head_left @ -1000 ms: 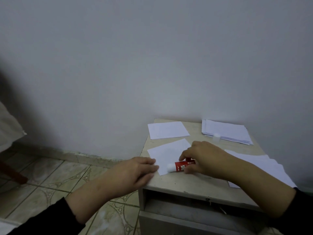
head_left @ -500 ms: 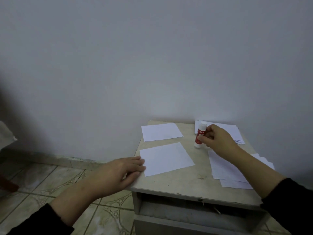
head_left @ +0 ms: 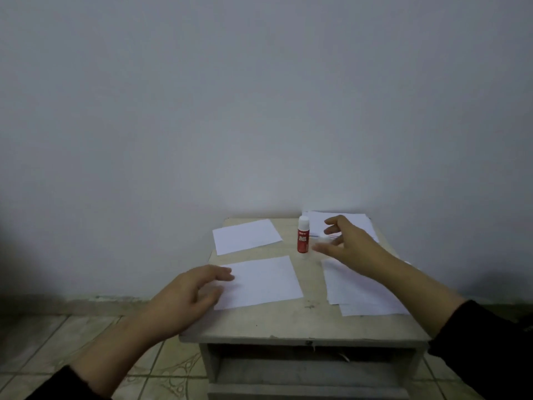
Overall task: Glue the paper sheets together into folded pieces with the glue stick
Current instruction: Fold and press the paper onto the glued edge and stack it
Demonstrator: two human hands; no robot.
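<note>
Red glue stick [head_left: 302, 237] standing upright, white end up. We're resting left hand [head_left: 187, 298], fingers relaxed, on nearest sheet [head_left: 262, 281]; right hand [head_left: 346, 246] hovering spread beside stick, over paper stacks [head_left: 360, 295].

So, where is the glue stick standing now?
The glue stick stands upright near the table's back edge, between the far single sheet and the right hand, which is not touching it.
</note>
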